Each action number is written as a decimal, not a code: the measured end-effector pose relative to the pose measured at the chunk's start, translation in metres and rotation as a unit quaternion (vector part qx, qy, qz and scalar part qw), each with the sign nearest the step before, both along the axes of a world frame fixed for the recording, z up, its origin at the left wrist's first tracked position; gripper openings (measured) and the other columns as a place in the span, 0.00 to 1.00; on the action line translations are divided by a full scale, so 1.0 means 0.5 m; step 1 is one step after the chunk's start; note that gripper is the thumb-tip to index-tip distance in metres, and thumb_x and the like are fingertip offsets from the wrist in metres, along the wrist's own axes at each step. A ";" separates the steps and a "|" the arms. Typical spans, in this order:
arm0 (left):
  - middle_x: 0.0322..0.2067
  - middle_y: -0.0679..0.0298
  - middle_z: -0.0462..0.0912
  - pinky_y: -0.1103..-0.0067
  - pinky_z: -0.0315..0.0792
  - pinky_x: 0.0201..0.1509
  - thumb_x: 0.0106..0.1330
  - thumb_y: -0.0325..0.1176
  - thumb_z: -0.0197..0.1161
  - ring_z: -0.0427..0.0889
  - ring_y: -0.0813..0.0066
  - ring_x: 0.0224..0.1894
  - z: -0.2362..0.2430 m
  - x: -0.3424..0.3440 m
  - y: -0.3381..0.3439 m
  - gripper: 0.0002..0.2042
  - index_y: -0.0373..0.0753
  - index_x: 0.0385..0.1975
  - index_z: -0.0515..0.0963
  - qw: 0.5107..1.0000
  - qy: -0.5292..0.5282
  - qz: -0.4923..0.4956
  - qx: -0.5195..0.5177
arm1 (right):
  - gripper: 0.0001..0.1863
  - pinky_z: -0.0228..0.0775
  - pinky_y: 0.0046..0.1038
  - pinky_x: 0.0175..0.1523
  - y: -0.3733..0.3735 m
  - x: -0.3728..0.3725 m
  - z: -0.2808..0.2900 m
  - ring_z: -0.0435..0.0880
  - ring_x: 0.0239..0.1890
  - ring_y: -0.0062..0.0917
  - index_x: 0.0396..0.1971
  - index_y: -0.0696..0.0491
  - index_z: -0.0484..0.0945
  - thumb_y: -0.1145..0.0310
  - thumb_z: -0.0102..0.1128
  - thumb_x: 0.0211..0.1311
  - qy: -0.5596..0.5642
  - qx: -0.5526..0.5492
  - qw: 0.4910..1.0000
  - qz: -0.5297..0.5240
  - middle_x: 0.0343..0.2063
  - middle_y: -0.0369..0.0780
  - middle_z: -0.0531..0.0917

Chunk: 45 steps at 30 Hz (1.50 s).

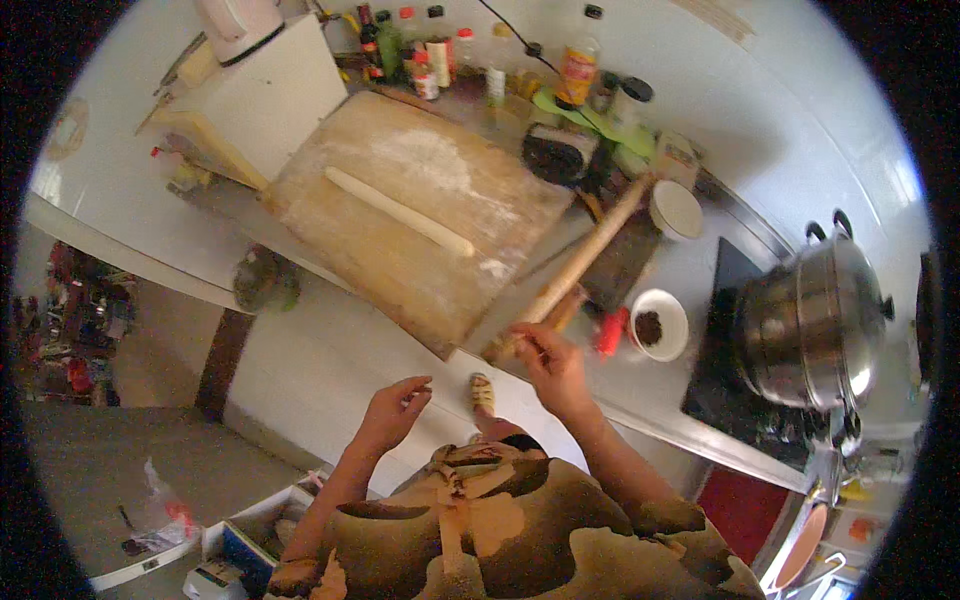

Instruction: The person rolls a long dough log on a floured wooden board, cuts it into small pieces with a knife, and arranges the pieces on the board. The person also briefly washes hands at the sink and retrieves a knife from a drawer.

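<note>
On a floured wooden board (410,160) lies a long pale dough rope (398,210). To its right, a long wooden rolling pin (590,245) rests diagonally beside a shorter wooden piece (566,312). My right hand (547,365) is at the pin's lower end with fingers pinched; what they hold is hidden or too small to make out. My left hand (400,405) hangs in front of the counter with fingers loosely curled and apart, holding nothing. Near the right hand are a red object (611,331) and a white bowl (673,338) with dark bits in it.
A steel steamer pot (790,330) stands on a black cooktop (715,380) at the right. Bottles (578,75) and jars (633,100) crowd the back, near a cream bowl (675,210). A white box-like stand (270,115) is back left. An open drawer (240,530) is lower left.
</note>
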<state>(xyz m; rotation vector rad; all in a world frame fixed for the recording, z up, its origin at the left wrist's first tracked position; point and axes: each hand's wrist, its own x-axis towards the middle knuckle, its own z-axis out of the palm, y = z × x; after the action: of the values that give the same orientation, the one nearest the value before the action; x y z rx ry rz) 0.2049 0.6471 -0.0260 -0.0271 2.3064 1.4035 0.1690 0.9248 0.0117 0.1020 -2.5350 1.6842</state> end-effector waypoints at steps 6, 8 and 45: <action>0.52 0.53 0.79 0.70 0.71 0.57 0.69 0.31 0.55 0.78 0.60 0.54 0.054 -0.180 -0.069 0.17 0.38 0.57 0.74 0.971 0.205 0.050 -0.109 | 0.12 0.76 0.31 0.44 -0.099 -0.205 0.004 0.84 0.40 0.33 0.46 0.52 0.80 0.67 0.56 0.67 0.016 -0.024 0.998 -0.055 0.41 0.44 0.84; 0.56 0.53 0.76 0.68 0.69 0.62 0.68 0.29 0.55 0.74 0.57 0.59 0.055 -0.237 -0.089 0.18 0.38 0.59 0.72 0.950 0.279 0.055 -0.130 | 0.12 0.76 0.31 0.46 -0.137 -0.261 0.044 0.84 0.41 0.33 0.47 0.52 0.80 0.67 0.56 0.68 0.011 -0.028 0.997 -0.074 0.42 0.44 0.84; 0.70 0.58 0.58 0.45 0.40 0.71 0.65 0.44 0.58 0.55 0.57 0.72 0.001 -0.763 -0.225 0.30 0.45 0.67 0.63 0.769 0.413 -0.429 -0.233 | 0.38 0.37 0.53 0.74 -0.456 -0.453 -0.110 0.54 0.73 0.36 0.69 0.46 0.59 0.52 0.57 0.60 -0.092 0.459 0.852 -0.234 0.71 0.40 0.58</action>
<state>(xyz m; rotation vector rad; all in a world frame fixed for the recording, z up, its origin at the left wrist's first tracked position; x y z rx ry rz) -0.1767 0.5349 -0.0253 1.5600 2.6162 0.3247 -0.0576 0.6967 -0.0433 -0.5843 -2.9175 0.2412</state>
